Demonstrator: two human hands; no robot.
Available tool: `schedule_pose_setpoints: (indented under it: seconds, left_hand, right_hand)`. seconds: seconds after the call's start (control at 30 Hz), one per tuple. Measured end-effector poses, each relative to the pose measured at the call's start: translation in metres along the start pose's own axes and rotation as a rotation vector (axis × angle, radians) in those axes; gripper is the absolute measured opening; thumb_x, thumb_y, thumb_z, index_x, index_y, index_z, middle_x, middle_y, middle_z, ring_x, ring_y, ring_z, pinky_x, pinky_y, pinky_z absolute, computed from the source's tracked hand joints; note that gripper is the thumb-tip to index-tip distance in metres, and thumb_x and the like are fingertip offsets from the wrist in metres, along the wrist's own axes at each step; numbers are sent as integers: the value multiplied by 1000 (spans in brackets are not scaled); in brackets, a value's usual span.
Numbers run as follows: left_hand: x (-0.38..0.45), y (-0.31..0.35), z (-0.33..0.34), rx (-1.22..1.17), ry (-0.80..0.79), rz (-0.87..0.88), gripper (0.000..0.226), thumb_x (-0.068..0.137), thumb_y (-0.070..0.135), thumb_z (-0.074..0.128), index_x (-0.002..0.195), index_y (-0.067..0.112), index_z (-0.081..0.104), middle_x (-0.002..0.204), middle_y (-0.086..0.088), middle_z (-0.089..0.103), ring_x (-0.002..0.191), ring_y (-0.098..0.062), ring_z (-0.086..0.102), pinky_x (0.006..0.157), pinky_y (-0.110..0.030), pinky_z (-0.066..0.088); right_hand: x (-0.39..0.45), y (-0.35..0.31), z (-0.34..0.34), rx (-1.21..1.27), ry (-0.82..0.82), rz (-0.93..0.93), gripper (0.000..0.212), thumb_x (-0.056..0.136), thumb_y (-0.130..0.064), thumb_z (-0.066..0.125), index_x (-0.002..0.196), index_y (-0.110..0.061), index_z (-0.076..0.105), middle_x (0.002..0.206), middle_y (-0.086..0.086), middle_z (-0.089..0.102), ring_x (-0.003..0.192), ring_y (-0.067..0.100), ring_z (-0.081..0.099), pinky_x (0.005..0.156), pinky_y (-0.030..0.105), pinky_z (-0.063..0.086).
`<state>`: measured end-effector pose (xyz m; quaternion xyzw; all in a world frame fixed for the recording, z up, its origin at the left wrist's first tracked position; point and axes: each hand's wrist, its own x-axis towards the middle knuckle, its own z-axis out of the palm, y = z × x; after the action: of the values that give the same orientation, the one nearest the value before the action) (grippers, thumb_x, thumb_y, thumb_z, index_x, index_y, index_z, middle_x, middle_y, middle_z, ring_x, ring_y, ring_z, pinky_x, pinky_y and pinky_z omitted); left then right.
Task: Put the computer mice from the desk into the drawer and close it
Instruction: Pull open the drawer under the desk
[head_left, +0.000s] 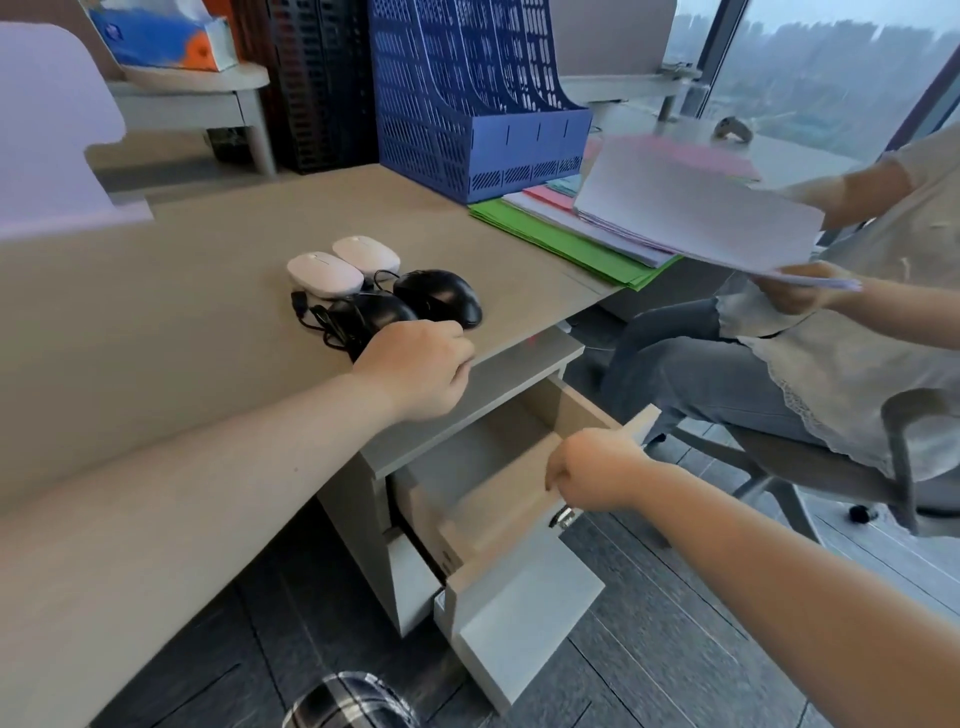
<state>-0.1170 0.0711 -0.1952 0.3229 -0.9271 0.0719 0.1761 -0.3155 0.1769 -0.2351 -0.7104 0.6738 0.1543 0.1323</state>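
A: Head view, only one. Four mice sit bunched near the tabletop (156, 322) edge: two white mice (324, 273) (366, 253) behind, two black mice (439, 296) (371, 312) in front, the nearer black one partly under the left hand (415, 371).

B: Grip state?

A: Left hand is curled, knuckles up, just over the nearer black mouse; I cannot tell whether the fingers have closed on it. Right hand (597, 475) is closed on the top edge of the drawer (498, 483) front, which stands pulled out below the tabletop. Nothing visible inside it.

B: Handling?

A: Judged light, rigid plastic shells, smooth and a bit slippery. Take each across the body, thumb and fingers on the flanks. The black ones trail a cable (322, 322) with a plug (298, 303), loosely tangled; gather the cord or it may drag the neighbour or snag on the drawer front.

B: Hidden?

A: Front of the nearer black mouse, the left fingertips, and the drawer's rear, under the tabletop. Which cable belongs to which mouse is unclear.
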Motion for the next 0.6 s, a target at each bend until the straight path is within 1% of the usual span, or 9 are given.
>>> schedule_pose_setpoints:
  seconds: [0.03,0.07,0.17,0.23,0.3,0.37,0.47,0.53,0.6]
  left_hand:
    - [-1,0,0,4,-4,-1,23,89,22,49,89,8,67,90,-8,63,79,-34,61,55,-31,37]
    - [-1,0,0,10,-9,1,23,89,22,49,90,9,67,91,-8,63,79,-33,61,55,-31,35]
    - [-3,1,-2,15,-21,13,22,90,21,48,90,8,65,92,-8,62,79,-33,61,55,-30,32]
    - [-3,2,-5,15,-36,22,20,89,20,48,86,7,62,91,-9,61,79,-34,61,55,-30,30]
    - [-3,3,-7,29,-69,23,19,90,21,47,86,9,60,93,-8,60,82,-33,60,55,-31,31]
    - [-3,3,-8,33,-108,15,16,90,22,45,83,12,56,95,-6,58,83,-32,59,56,-31,32]
    - [-5,2,-9,13,-136,5,18,89,21,45,73,18,39,92,-5,55,81,-33,58,55,-32,35]
    - [-7,2,-8,0,-138,0,18,89,20,45,73,19,36,92,-4,55,80,-33,58,55,-32,36]
    - [-6,3,-8,0,-127,-4,18,89,21,45,73,20,36,92,-4,55,80,-33,58,55,-31,35]
  right_hand:
    - [-5,2,1,11,-16,19,36,87,-16,43,105,-21,74,109,-1,72,105,23,63,72,26,49]
    - [-10,5,3,32,-39,46,33,85,-19,45,100,-18,75,102,2,73,100,25,64,72,27,51]
    - [-21,17,11,128,-116,121,30,83,-23,47,87,-10,73,91,7,74,89,27,65,75,32,55]
    - [-28,26,18,154,-147,146,26,85,-24,46,76,-9,66,80,5,66,80,25,60,75,34,53]
    - [-33,34,25,115,-193,173,22,87,-23,45,76,-13,62,79,4,57,79,23,53,72,33,47]
    - [-33,42,31,59,-226,218,20,86,-22,44,75,-13,58,78,3,53,79,23,50,70,31,43]
    - [-31,46,35,54,-253,260,28,84,-20,46,57,-12,45,63,3,45,68,23,45,62,28,38]
    - [-29,46,38,45,-271,284,33,83,-20,47,51,-14,38,58,1,38,57,20,39,55,25,33]
    - [-27,47,41,55,-278,302,34,84,-20,47,52,-15,39,57,0,38,51,17,37,54,24,34]
